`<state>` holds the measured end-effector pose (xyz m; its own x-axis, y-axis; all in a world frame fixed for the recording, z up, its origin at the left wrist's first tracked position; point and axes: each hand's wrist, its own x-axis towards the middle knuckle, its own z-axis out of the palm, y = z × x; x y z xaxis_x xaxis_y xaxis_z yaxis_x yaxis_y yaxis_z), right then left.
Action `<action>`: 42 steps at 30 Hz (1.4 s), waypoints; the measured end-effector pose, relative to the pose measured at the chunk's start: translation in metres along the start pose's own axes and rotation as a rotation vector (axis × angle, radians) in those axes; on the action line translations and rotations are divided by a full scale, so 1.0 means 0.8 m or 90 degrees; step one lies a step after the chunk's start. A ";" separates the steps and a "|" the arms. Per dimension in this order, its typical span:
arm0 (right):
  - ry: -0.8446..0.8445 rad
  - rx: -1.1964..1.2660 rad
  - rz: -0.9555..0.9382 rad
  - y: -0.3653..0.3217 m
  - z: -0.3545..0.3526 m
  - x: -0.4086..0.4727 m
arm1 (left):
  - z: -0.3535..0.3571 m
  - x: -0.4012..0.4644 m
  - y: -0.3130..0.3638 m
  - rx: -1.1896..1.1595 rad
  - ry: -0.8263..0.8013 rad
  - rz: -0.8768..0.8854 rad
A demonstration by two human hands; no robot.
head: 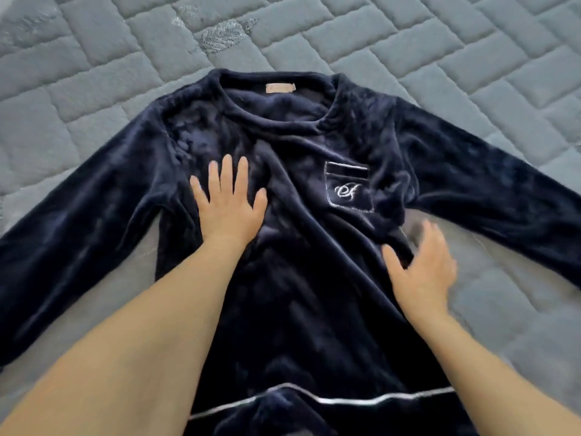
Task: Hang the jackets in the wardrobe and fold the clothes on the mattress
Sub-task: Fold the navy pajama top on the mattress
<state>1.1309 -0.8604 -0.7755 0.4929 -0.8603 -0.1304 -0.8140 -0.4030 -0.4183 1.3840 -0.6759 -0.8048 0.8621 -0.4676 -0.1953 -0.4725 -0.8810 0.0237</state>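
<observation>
We look down on a dark navy fleece top spread front-up across a grey quilted mattress, its round neckline pointing away from us and both long sleeves flung outward to either side. Our left hand lies flat on the chest of the garment, fingers straight and slightly fanned, palm pressing the plush fabric and gripping nothing. Our right hand is blurred; it hovers or rests at the garment's right side seam, just below the chest pocket, with the fingers extended and loosely spread and nothing held, though we cannot tell whether it actually touches the cloth. The pocket carries pale piping and a light embroidered monogram. A small tan label sits inside the back of the collar. Nearest us, a pale strip of piping runs across the hem, where the fabric is bunched and partly turned up. Creases run diagonally through the body of the top between our two bare forearms.
</observation>
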 end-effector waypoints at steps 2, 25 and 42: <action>-0.040 -0.025 0.109 0.038 -0.017 -0.051 | 0.002 -0.077 -0.016 -0.037 0.000 -0.030; -0.284 0.016 0.336 0.058 -0.118 -0.176 | -0.069 -0.345 -0.191 -0.193 -0.178 -0.487; -0.337 -0.269 -0.279 -0.093 -0.004 -0.188 | -0.051 -0.296 -0.073 -0.058 -0.302 -0.028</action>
<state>1.1168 -0.7021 -0.7218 0.7889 -0.3768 -0.4855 -0.5077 -0.8447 -0.1694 1.2153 -0.5165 -0.7202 0.6922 -0.3639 -0.6233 -0.4013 -0.9118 0.0867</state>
